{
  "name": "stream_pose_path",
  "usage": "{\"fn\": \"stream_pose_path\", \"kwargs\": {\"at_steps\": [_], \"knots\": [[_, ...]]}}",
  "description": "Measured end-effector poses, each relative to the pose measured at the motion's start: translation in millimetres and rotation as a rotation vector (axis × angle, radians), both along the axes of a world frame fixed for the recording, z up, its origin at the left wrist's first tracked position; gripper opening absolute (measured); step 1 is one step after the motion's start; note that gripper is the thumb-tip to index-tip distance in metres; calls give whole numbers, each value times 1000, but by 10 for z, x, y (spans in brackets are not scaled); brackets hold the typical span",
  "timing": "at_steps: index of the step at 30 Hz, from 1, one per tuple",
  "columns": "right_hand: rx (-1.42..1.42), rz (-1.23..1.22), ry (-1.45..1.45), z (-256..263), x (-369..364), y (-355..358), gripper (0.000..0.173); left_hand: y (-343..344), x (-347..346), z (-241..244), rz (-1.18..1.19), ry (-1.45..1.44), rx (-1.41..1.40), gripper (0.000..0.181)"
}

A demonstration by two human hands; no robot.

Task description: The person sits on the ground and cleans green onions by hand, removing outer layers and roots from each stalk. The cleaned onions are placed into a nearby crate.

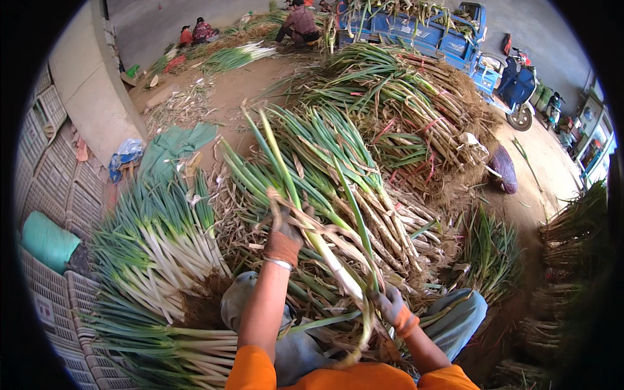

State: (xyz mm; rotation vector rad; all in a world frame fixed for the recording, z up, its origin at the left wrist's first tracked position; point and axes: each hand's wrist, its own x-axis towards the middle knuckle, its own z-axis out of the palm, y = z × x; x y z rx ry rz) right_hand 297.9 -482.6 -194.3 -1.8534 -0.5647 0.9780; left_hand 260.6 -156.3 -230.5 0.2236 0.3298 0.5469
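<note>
My left hand (287, 228), in a dark glove with a brown cuff, is closed around the upper stem of a green onion stalk (336, 265). Dry tan leaves cross over that hand. Lower and to the right, my right hand (390, 304), in a grey glove with an orange cuff, grips leaves peeling from the stalk near its root end. The stalk slants across my lap, its white shaft partly bare. Beyond it lies a heap of unpeeled green onions (375, 219) with brownish shafts. Left of my knee, cleaned green onions (170, 253) with white shafts lie in a pile.
Tied bundles of green onions (414, 102) are stacked ahead, before a blue cargo tricycle (409, 31). Plastic crates (53, 287) line the left side near a concrete pillar (90, 78). A purple sack (503, 168) lies at right. Several people (298, 24) crouch in the background.
</note>
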Motion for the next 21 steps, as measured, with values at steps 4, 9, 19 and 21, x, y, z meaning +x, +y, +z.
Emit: {"fn": "stream_pose_path", "kwargs": {"at_steps": [4,9,19,21], "knots": [[-94,132,-154,-8,-191,-797,35,62,-79,377,-3,111,57,27],[-627,584,-227,291,-274,-1228,48,338,-185,568,100,50,-25,30],[79,227,-580,529,95,-218,36,238,-158,678,-383,-500,-96,64],[218,272,-126,586,49,173,39,129,-118,753,-476,-596,-71,68]]}}
